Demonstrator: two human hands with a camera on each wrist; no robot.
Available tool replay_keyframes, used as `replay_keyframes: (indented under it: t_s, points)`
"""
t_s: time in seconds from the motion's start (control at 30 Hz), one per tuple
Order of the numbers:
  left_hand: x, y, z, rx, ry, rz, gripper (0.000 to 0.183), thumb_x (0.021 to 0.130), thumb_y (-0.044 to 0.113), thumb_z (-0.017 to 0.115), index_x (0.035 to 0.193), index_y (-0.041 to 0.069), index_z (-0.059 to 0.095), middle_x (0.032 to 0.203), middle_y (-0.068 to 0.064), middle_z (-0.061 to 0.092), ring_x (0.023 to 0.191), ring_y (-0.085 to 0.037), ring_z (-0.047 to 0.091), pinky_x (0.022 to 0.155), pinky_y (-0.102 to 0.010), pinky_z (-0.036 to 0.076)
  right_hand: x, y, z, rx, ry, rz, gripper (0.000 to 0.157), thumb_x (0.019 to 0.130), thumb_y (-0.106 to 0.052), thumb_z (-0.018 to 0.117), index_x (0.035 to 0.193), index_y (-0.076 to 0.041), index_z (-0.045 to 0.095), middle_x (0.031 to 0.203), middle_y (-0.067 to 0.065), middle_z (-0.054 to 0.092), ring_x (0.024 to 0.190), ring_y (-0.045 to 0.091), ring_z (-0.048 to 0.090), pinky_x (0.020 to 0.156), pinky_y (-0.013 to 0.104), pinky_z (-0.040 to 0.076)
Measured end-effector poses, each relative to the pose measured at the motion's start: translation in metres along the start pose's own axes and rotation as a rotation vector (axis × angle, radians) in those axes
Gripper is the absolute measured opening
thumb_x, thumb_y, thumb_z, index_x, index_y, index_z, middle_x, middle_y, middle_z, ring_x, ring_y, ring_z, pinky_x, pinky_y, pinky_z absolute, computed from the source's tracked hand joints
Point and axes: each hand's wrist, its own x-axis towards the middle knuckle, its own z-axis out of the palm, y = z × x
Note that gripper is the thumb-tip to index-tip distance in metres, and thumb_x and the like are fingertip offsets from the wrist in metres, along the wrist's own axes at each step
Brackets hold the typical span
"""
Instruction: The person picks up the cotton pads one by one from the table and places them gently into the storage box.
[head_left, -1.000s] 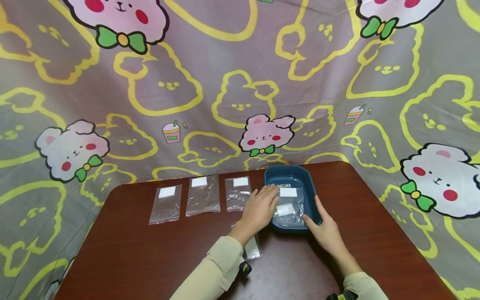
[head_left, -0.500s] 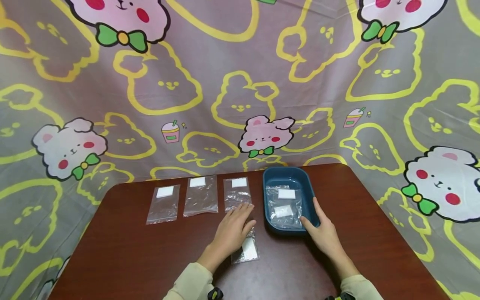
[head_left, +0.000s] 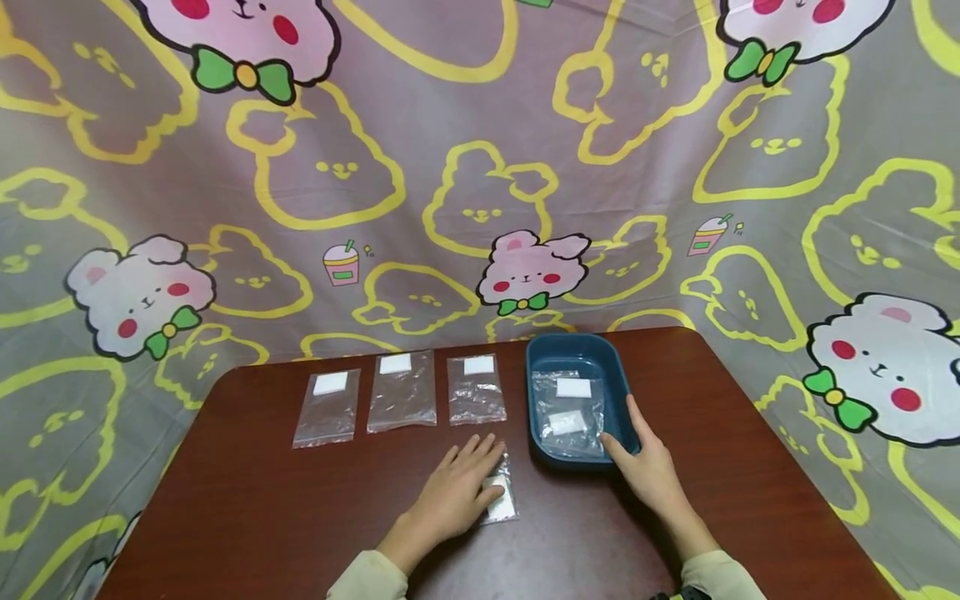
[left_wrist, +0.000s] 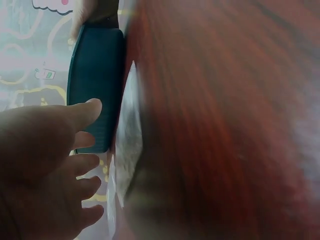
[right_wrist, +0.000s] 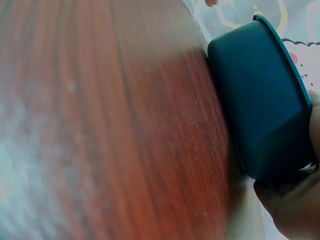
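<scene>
My left hand (head_left: 453, 492) is over a small clear zip bag (head_left: 508, 507) with a white piece in it, covering part of it. In the left wrist view its fingers are loosely extended and stand apart from the bag (left_wrist: 130, 135). A dark blue plastic bin (head_left: 534, 417) stands to the right, holding clear bags (head_left: 573, 408) with white pieces. My right hand (head_left: 654, 467) grips the bin's near right side, thumb at the inside and fingers along the outer wall. The right wrist view shows that hand (right_wrist: 292, 205) partly cut off against the bin (right_wrist: 260, 95).
Three flat clear zip bags lie in a row at the back left: the left bag (head_left: 328, 412), the middle bag (head_left: 402, 396) and the right bag (head_left: 477, 396). A patterned cloth (head_left: 420, 208) hangs behind the brown wooden table (head_left: 315, 517).
My left hand has left the bags in the bin and moved left and toward me, over the small bag at the front. The right hand has kept its hold on the bin.
</scene>
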Motion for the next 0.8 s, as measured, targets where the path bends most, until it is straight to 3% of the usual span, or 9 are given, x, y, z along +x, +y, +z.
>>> replay_keyframes:
  t_s: [0.23,0.5,0.8]
  points:
    - [-0.016,-0.013,0.011,-0.037,-0.073,-0.008,0.060,0.103,0.037,0.056,0.155,0.012,0.040,0.162,-0.012,0.031,0.149,-0.035,0.025,0.119,-0.059,0.019,-0.001,0.000,0.000,0.001,-0.017,0.022,0.085,0.097,-0.042,0.066,0.163,-0.022,0.017,0.160,0.021,0.028,0.141,0.047,0.033,0.111,0.064,0.031]
    - [-0.022,-0.022,0.021,-0.099,-0.023,0.038,0.057,0.105,0.035,0.051,0.155,0.009,0.040,0.162,-0.014,0.029,0.149,-0.039,0.023,0.119,-0.061,0.015,0.000,0.000,0.000,0.011,-0.009,0.010,0.084,0.097,-0.039,0.067,0.163,-0.021,0.018,0.161,0.021,0.028,0.143,0.045,0.032,0.113,0.063,0.030]
    - [-0.021,-0.024,0.022,-0.091,-0.025,0.030,0.056,0.106,0.035,0.049,0.155,0.010,0.040,0.163,-0.013,0.028,0.150,-0.037,0.022,0.120,-0.059,0.014,0.001,-0.001,0.000,0.012,-0.012,0.015,0.084,0.097,-0.039,0.066,0.163,-0.021,0.018,0.161,0.021,0.028,0.143,0.045,0.031,0.113,0.062,0.029]
